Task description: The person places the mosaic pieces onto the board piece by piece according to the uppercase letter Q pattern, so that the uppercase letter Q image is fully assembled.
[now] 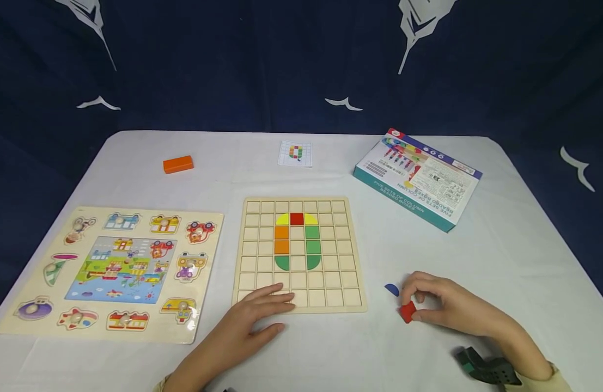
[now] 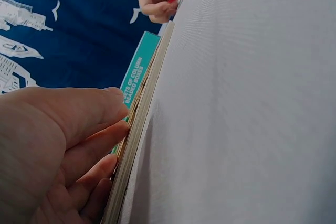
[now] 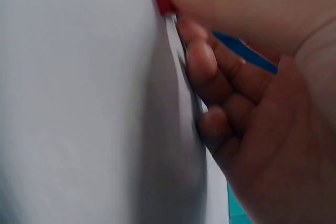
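My right hand [image 1: 445,306] pinches a small red block [image 1: 407,312] between thumb and fingers, low over the white cloth to the right of the board. Just behind it lies a blue rounded piece [image 1: 392,289]. The wooden grid board [image 1: 341,280] holds a ring of colored pieces: a red square [image 1: 297,219] between two yellow rounded pieces, orange squares [image 1: 281,233] on the left, green squares [image 1: 312,233] on the right, and green rounded pieces at the lower corners. With fingers extended, my left hand [image 1: 247,321] rests on the board's near edge.
A picture puzzle board [image 1: 56,220] lies at left. Farther back are an orange block [image 1: 178,164], a small pattern card [image 1: 295,154] and a box [image 1: 419,177] at right. A dark strapped device [image 1: 487,367] sits by my right wrist.
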A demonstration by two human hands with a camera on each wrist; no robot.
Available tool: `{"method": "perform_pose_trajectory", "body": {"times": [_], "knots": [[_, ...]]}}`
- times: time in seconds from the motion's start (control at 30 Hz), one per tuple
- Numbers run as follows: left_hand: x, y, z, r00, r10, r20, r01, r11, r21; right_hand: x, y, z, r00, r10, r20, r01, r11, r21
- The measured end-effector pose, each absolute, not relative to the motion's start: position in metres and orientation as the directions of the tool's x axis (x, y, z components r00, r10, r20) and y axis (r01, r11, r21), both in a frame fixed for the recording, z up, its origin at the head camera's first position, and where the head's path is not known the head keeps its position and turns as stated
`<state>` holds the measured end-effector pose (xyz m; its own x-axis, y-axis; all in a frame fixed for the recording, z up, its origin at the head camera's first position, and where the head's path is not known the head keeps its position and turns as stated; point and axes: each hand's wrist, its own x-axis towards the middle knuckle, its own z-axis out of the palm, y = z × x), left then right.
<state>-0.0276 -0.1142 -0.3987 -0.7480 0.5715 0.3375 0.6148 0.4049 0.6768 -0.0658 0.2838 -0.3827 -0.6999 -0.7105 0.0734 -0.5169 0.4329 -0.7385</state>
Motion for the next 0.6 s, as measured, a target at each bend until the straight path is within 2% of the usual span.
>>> {"method": "perform_pose_trajectory", "body": {"times": [0.17,0.27,0.47,0.6], "knots": [[-0.028,-0.114,-0.399,-0.755,0.570,0.324,0.603,0.411,0.684,-0.069,0.287,-0.375,-0.735,-0.678,-0.015,-0.429,0.483,-0.763],[-0.028,-0.114,-0.399,-0.757,0.570,0.320,0.600,0.412,0.686,-0.077,0.289,-0.369,-0.728,-0.684,-0.059,-0.399,0.491,-0.774],[-0.028,-0.114,-0.400,-0.759,0.569,0.316,0.596,0.414,0.688,-0.103,0.278,-0.353,-0.726,-0.684,-0.073,-0.396,0.502,-0.769],[-0.028,-0.114,-0.400,-0.761,0.568,0.314,0.594,0.415,0.689,-0.121,0.255,-0.346,-0.772,-0.632,-0.067,-0.328,0.487,-0.809]]}}
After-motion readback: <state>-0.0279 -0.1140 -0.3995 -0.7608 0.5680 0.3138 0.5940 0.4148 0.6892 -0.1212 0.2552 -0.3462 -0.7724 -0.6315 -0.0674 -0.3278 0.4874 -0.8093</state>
